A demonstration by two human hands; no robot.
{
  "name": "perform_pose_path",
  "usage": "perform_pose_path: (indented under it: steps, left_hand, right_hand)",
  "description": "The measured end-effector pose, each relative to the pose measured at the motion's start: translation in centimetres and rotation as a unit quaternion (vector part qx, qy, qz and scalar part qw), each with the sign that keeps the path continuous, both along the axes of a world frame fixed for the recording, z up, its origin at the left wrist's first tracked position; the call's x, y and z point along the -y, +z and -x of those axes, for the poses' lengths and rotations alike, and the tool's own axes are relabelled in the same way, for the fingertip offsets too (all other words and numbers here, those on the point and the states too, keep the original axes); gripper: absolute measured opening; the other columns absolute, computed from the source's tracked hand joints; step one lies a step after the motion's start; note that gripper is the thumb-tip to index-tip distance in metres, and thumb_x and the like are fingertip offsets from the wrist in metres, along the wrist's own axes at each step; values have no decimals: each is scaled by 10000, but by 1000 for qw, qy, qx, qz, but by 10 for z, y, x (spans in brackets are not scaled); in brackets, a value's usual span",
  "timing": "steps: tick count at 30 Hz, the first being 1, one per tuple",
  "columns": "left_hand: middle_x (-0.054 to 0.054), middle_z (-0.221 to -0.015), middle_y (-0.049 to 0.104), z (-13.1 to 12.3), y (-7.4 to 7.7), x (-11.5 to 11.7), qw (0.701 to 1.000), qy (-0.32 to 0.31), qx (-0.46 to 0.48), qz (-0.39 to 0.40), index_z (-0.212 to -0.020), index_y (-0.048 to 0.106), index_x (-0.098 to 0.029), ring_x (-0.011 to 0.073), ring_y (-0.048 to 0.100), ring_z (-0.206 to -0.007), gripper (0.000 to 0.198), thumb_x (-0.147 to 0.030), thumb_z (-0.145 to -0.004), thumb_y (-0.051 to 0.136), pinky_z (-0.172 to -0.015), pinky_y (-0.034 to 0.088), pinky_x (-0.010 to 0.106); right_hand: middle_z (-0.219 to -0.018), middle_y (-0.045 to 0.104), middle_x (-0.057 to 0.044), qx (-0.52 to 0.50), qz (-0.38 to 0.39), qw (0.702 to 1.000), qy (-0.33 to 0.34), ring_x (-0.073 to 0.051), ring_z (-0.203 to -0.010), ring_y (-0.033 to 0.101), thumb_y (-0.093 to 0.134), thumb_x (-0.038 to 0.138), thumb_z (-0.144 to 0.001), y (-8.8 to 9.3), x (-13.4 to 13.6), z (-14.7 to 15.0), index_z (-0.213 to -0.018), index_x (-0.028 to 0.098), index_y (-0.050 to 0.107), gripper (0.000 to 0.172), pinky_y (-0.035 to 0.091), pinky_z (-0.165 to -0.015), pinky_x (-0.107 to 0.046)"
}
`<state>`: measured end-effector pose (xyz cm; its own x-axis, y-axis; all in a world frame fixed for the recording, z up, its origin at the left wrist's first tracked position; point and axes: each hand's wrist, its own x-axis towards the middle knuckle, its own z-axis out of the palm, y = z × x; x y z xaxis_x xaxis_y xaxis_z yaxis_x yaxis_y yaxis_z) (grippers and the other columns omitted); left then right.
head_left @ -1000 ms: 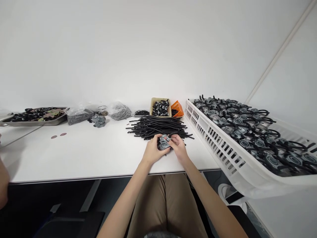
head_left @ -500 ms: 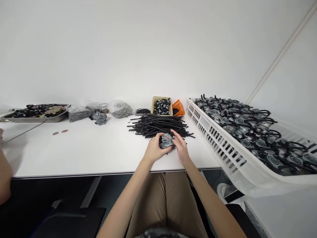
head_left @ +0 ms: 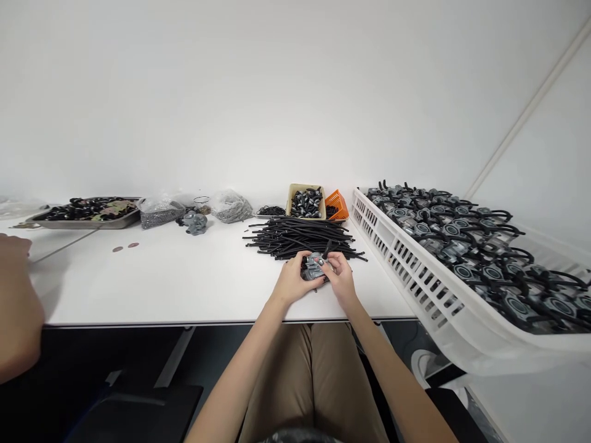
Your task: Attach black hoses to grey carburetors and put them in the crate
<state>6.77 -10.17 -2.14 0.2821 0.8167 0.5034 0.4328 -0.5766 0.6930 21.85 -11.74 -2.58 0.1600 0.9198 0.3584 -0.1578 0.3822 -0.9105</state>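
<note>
Just above the white table [head_left: 184, 280], near its front edge, is a small grey metal carburetor [head_left: 313, 266]. My left hand [head_left: 293, 280] is wrapped round its left side, thumb along the front. My right hand [head_left: 340, 278] is closed at its right side, fingertips pinched by a short black stub [head_left: 327, 247] that sticks up there. The fingers hide much of the carburetor, and I cannot tell whether the stub is part of it. Directly behind my hands lies a pile of black rubber hoses [head_left: 300, 237].
To the right, a white slotted crate [head_left: 415, 289] holds many carburetors with hoses. Behind the pile stand a cream bin [head_left: 290, 200] and an orange basket [head_left: 339, 203]. Further left are another carburetor [head_left: 194, 223], plastic bags [head_left: 231, 206], a metal tray [head_left: 87, 224] and another person's arm [head_left: 18, 307].
My right fingers have drawn together at the carburetor's right side, and the black stub now stands up taller there. The view has shifted slightly left; the other person's arm shows more.
</note>
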Motion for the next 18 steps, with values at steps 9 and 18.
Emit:
perform_pose_path:
  steps: [9, 18]
  left_hand:
    - [67, -1120, 667, 0, 1, 1, 1000, -5, -2, -3, -1199, 502, -230, 256, 633, -1010, 589, -330, -682, 765, -863, 495, 372]
    - [66, -1134, 666, 0, 1, 1, 1000, -7, -3, -3, -1200, 500, -236, 259, 634, -1013, 582, -325, -688, 763, -860, 492, 372]
  right_hand:
    - [-960, 710, -53, 7, -19, 1000, -17, -244, -983, 652, 750, 400, -718, -2, -3, 0, -954, 220, 619, 325, 489, -928, -400]
    - [-940, 720, -54, 9, -16, 1000, -15, -246, -971, 655, 742, 404, -724, -3, -2, -1, -992, 226, 618, 345, 492, -927, -416]
